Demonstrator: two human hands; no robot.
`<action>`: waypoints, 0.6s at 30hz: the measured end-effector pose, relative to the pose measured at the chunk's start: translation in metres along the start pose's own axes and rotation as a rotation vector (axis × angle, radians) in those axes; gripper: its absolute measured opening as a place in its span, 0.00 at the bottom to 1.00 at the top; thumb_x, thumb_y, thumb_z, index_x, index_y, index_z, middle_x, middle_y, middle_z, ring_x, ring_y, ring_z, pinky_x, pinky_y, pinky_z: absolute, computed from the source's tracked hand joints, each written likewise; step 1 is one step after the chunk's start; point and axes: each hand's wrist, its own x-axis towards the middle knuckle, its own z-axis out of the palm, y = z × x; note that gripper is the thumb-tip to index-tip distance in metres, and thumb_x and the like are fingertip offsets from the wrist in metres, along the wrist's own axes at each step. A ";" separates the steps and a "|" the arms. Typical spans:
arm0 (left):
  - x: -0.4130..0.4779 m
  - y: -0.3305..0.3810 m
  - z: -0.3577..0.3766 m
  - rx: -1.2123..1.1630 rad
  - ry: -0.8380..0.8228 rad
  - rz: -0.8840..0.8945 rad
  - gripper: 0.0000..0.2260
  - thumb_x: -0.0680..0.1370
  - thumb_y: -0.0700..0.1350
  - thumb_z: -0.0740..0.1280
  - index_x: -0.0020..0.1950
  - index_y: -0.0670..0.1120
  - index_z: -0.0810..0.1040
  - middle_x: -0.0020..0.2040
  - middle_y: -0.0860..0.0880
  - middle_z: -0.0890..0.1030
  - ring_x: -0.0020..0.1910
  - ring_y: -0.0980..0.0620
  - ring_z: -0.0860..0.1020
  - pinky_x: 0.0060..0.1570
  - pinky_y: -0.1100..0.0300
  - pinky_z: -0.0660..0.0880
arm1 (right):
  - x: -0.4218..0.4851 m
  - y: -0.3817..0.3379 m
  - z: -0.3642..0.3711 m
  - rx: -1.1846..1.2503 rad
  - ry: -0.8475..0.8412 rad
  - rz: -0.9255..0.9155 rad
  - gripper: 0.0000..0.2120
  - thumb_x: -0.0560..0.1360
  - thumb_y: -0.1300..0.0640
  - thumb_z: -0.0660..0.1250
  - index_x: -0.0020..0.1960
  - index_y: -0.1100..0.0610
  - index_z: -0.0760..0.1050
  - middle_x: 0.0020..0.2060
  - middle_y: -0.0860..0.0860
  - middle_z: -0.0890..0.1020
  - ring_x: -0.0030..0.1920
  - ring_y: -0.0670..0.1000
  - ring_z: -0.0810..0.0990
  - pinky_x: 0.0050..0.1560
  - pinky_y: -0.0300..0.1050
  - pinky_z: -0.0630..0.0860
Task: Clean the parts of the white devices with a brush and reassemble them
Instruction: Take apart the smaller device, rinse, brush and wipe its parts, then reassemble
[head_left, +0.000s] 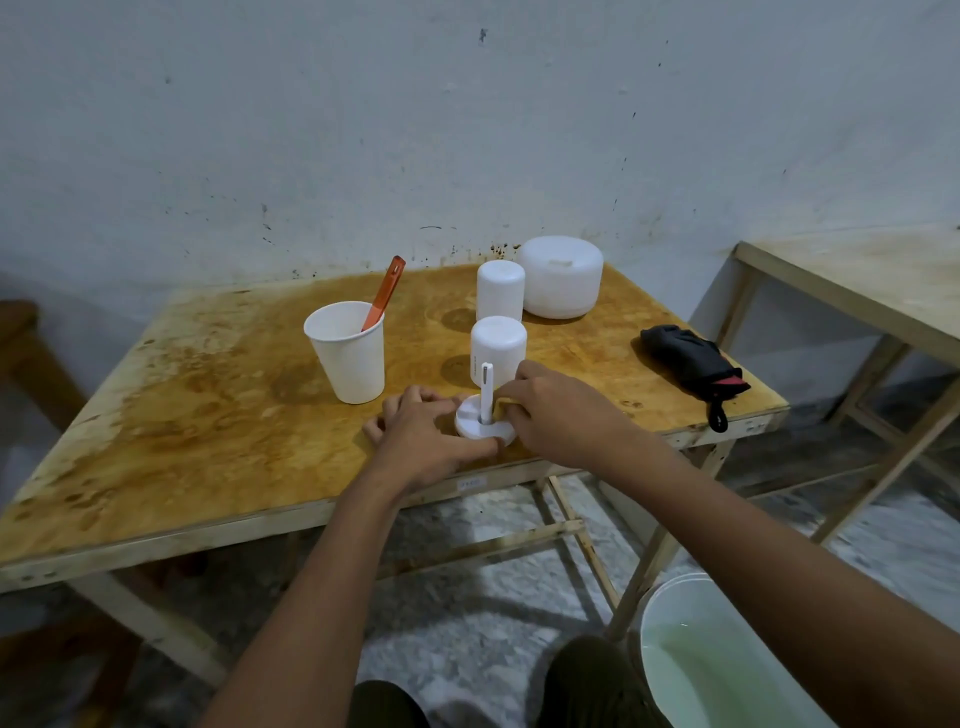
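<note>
On the table (208, 415), a white disc (485, 428) bears an upright stem (486, 392).

A disc (480, 427) with an upright stem (486, 391) sits on the table (208, 415) between the left hand (421, 441), which grips its rim, and the right hand (561, 410), which pinches a sponge (503, 404) on it. A canister (497, 345) stands just behind the right hand, with a second canister (500, 290) and a tub (562, 283) farther back. A cup (347, 358) holding a brush (385, 291) stands behind the left hand. A glove (691, 361) lies well right of the right hand.
</note>
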 end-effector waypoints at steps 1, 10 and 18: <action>0.000 0.000 0.000 0.008 -0.007 -0.001 0.32 0.66 0.71 0.69 0.68 0.62 0.72 0.59 0.57 0.62 0.62 0.53 0.58 0.61 0.52 0.55 | -0.001 0.002 -0.004 0.037 -0.043 -0.002 0.15 0.80 0.57 0.58 0.60 0.55 0.80 0.52 0.54 0.76 0.45 0.53 0.77 0.45 0.50 0.77; 0.002 0.000 0.000 -0.023 -0.009 -0.017 0.30 0.67 0.68 0.71 0.66 0.61 0.73 0.59 0.57 0.61 0.56 0.55 0.54 0.58 0.55 0.53 | -0.008 -0.009 0.001 0.014 0.023 0.085 0.13 0.81 0.56 0.58 0.59 0.57 0.79 0.51 0.52 0.75 0.42 0.50 0.74 0.38 0.43 0.71; 0.000 0.000 0.002 -0.021 0.029 -0.023 0.28 0.69 0.65 0.72 0.67 0.59 0.74 0.65 0.54 0.64 0.65 0.51 0.58 0.66 0.50 0.53 | -0.005 -0.007 -0.011 0.064 -0.148 0.039 0.10 0.77 0.54 0.61 0.41 0.57 0.77 0.41 0.51 0.76 0.40 0.52 0.76 0.38 0.48 0.75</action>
